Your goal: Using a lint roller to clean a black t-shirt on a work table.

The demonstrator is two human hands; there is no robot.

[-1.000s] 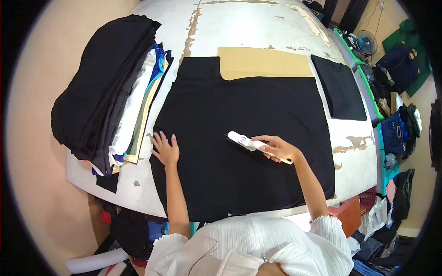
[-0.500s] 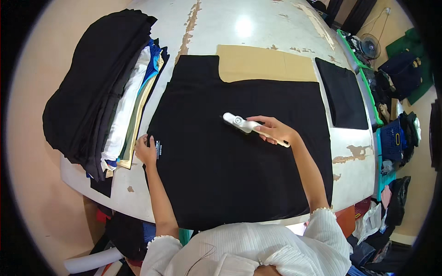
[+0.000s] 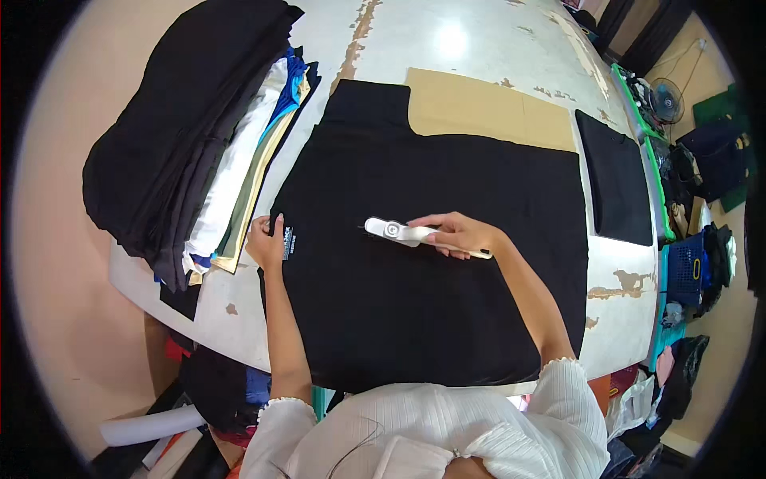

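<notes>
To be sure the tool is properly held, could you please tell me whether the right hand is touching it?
Touching: the head view shows the right hand gripping the white tool by its handle.

A white table point(image 3: 622, 319) with a worn surface, its coating flaked off to brown in patches, carries a wide black garment point(image 3: 431, 295) spread flat. Beyond the garment, along its far edge, lies a flat tan sheet point(image 3: 491, 108); a folded black cloth point(image 3: 613, 180) lies to the right, a tall pile of clothes point(image 3: 183, 136) to the left.
</notes>
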